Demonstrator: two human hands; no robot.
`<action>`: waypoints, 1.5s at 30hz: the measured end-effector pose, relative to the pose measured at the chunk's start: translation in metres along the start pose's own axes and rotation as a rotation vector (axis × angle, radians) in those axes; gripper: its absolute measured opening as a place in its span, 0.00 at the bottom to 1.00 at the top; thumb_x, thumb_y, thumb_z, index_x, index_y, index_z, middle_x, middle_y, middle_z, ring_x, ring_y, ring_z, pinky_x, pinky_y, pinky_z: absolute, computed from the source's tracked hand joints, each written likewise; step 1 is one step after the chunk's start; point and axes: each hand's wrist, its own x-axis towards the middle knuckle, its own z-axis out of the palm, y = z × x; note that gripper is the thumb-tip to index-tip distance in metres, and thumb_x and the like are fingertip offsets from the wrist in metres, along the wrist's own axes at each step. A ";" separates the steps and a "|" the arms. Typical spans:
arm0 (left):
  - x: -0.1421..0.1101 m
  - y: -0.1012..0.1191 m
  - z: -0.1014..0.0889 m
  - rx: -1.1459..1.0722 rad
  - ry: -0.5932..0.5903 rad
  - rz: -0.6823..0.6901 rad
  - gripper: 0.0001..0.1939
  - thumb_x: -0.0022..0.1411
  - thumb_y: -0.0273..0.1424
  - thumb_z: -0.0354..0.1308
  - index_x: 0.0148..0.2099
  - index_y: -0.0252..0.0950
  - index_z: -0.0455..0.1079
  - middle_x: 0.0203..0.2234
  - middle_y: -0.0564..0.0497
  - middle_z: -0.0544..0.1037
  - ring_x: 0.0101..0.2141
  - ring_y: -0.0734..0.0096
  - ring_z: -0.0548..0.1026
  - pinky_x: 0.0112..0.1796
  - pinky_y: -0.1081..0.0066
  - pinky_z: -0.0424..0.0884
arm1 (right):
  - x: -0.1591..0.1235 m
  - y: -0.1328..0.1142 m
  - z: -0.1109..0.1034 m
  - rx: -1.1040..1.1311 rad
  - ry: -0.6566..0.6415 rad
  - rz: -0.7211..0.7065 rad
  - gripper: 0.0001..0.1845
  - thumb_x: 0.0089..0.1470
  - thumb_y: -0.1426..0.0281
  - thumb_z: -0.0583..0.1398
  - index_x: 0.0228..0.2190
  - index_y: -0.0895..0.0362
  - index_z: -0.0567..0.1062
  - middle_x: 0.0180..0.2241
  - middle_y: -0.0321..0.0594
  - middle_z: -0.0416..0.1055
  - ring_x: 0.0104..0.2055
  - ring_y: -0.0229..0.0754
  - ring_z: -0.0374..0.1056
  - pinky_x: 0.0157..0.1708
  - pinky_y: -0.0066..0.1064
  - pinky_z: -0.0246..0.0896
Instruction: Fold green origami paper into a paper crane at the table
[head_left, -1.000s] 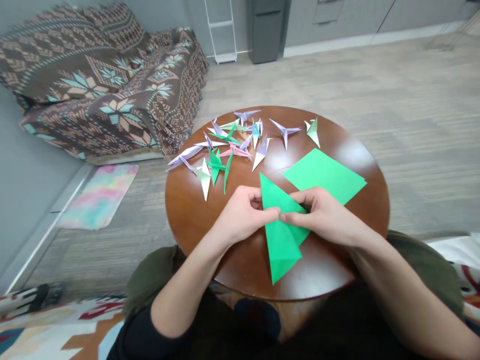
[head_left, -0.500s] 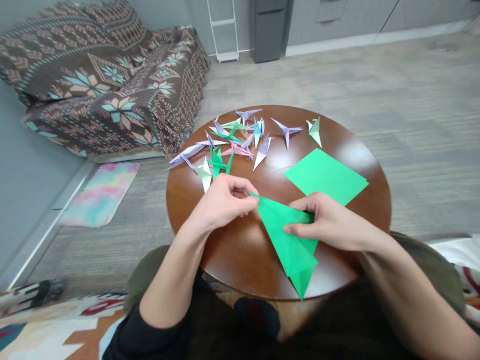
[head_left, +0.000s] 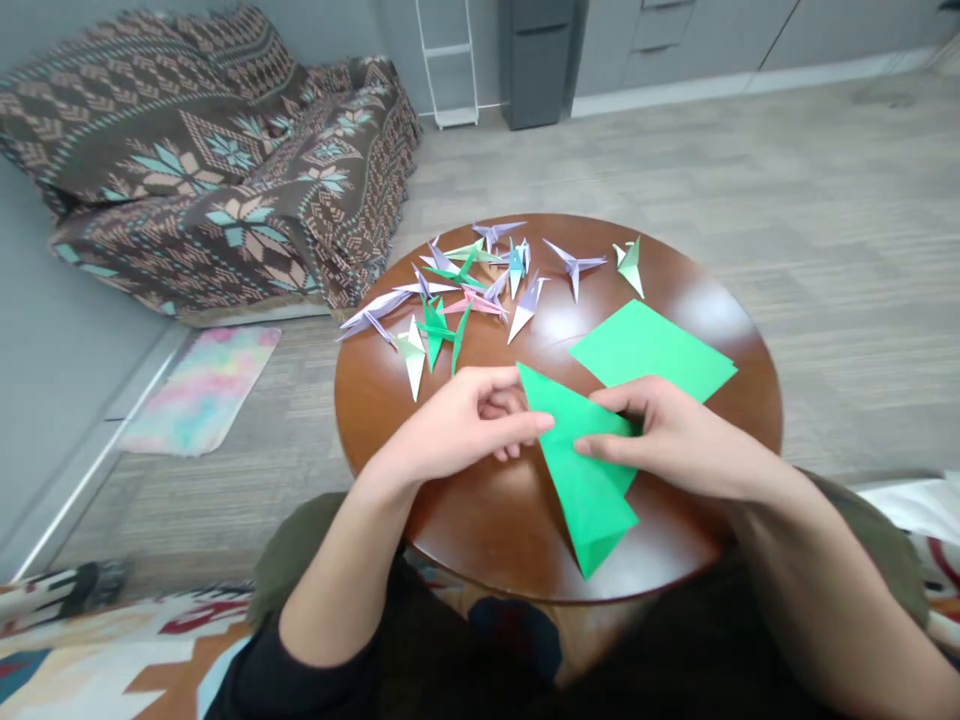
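Note:
A folded green sheet of origami paper [head_left: 592,490] is held over the near half of the round brown table, its lower tip pointing toward me. My left hand [head_left: 491,420] pinches its left edge, thumb on top and fingers behind. At the right edge my right hand [head_left: 652,430] grips the same paper between thumb and fingers. Behind my right hand lie flat green paper sheets [head_left: 652,345], slightly offset from one another.
Several folded paper cranes [head_left: 450,290] in purple, green, pink and white cluster at the table's far left. A pale green crane [head_left: 629,264] stands at the far right of the round table [head_left: 465,510]. A sofa [head_left: 240,190] with a patterned cover stands beyond, at left.
My left hand has moved from the paper's upper left tip onto its left edge, thumb now lying over it. The lower layers of the paper have come closer together.

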 end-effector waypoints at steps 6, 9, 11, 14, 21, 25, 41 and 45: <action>0.007 -0.005 0.017 -0.074 0.166 0.169 0.11 0.62 0.35 0.72 0.42 0.34 0.77 0.32 0.49 0.83 0.31 0.72 0.80 0.35 0.74 0.77 | -0.018 -0.014 0.003 -0.337 0.579 -0.266 0.07 0.58 0.63 0.70 0.35 0.52 0.80 0.30 0.36 0.79 0.31 0.45 0.72 0.30 0.34 0.64; 0.008 -0.007 0.026 -0.182 0.219 0.266 0.16 0.61 0.35 0.73 0.48 0.35 0.78 0.39 0.46 0.85 0.39 0.66 0.83 0.45 0.69 0.79 | -0.033 -0.022 0.016 -0.612 0.950 -0.405 0.04 0.62 0.68 0.67 0.40 0.49 0.79 0.36 0.40 0.82 0.35 0.49 0.76 0.37 0.38 0.68; 0.008 -0.008 0.033 -0.253 0.203 0.294 0.18 0.61 0.35 0.74 0.50 0.36 0.77 0.43 0.44 0.85 0.44 0.62 0.84 0.50 0.66 0.79 | -0.038 -0.025 0.025 -0.792 1.093 -0.504 0.07 0.62 0.74 0.66 0.41 0.50 0.80 0.37 0.42 0.83 0.38 0.50 0.78 0.40 0.39 0.68; 0.009 -0.010 0.039 -0.324 0.179 0.338 0.21 0.59 0.36 0.75 0.52 0.37 0.76 0.49 0.43 0.85 0.50 0.58 0.84 0.54 0.62 0.79 | -0.034 -0.024 0.035 -0.929 1.067 -0.639 0.11 0.61 0.78 0.65 0.40 0.51 0.82 0.37 0.44 0.83 0.39 0.51 0.79 0.39 0.40 0.65; 0.014 -0.019 0.034 -0.307 0.298 0.224 0.23 0.53 0.41 0.79 0.43 0.33 0.78 0.36 0.47 0.86 0.41 0.59 0.85 0.46 0.65 0.81 | -0.001 -0.006 0.043 -1.024 1.000 -0.721 0.09 0.64 0.79 0.64 0.37 0.53 0.81 0.35 0.42 0.84 0.35 0.45 0.76 0.40 0.39 0.61; 0.013 -0.023 0.036 -0.348 0.224 0.153 0.25 0.57 0.49 0.74 0.44 0.33 0.80 0.39 0.45 0.86 0.42 0.57 0.84 0.43 0.64 0.81 | 0.003 -0.004 0.046 -1.046 0.909 -0.794 0.10 0.67 0.78 0.61 0.36 0.53 0.79 0.34 0.39 0.84 0.35 0.43 0.76 0.45 0.39 0.63; 0.010 -0.020 0.029 -0.574 0.132 0.205 0.16 0.67 0.42 0.66 0.46 0.35 0.85 0.49 0.40 0.86 0.49 0.55 0.85 0.49 0.63 0.81 | 0.002 -0.004 0.028 -0.539 0.738 -0.550 0.07 0.62 0.69 0.68 0.30 0.52 0.79 0.44 0.44 0.84 0.47 0.53 0.80 0.49 0.47 0.69; 0.012 -0.021 0.023 -0.378 0.241 0.318 0.17 0.61 0.41 0.73 0.47 0.37 0.83 0.48 0.43 0.86 0.46 0.59 0.85 0.48 0.66 0.81 | -0.002 -0.009 0.017 -0.451 0.721 -0.419 0.07 0.59 0.67 0.69 0.29 0.52 0.78 0.31 0.38 0.83 0.34 0.48 0.78 0.39 0.40 0.67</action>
